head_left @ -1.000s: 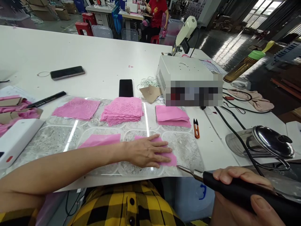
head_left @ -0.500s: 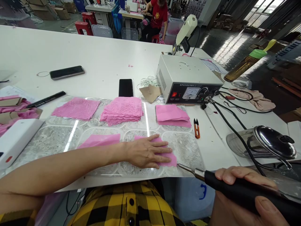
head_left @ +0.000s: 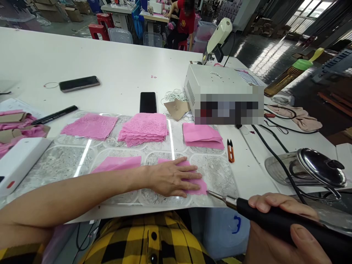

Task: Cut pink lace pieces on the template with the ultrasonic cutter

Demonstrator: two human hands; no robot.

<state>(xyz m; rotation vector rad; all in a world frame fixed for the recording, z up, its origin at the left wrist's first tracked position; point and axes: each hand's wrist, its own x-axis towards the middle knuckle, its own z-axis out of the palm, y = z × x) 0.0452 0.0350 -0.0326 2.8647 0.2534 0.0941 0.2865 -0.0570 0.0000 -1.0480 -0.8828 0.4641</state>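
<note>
My left hand (head_left: 170,179) lies flat with its fingers spread, pressing a pink fabric piece (head_left: 202,187) onto the mat. Gripped in my right hand (head_left: 271,240) is a black-handled ultrasonic welding handpiece (head_left: 269,219), its thin metal tip at the fabric's lower right corner. Part of another pink piece (head_left: 118,163) shows beyond my left forearm. Behind these lie a lacy pink piece (head_left: 89,126), a thick stack of lacy pink pieces (head_left: 143,128) and a small stack of plain pink pieces (head_left: 202,136).
Orange thread snips (head_left: 230,151) lie right of the plain stack. A grey machine box (head_left: 220,79) stands behind, its front blurred; black cables (head_left: 277,161) run from there past a lidded glass pot (head_left: 283,168). A phone (head_left: 147,102) lies behind the stacks.
My right hand and the handpiece have shifted very slightly left, with the tip still at the fabric's corner. My left hand keeps its place on the fabric.
</note>
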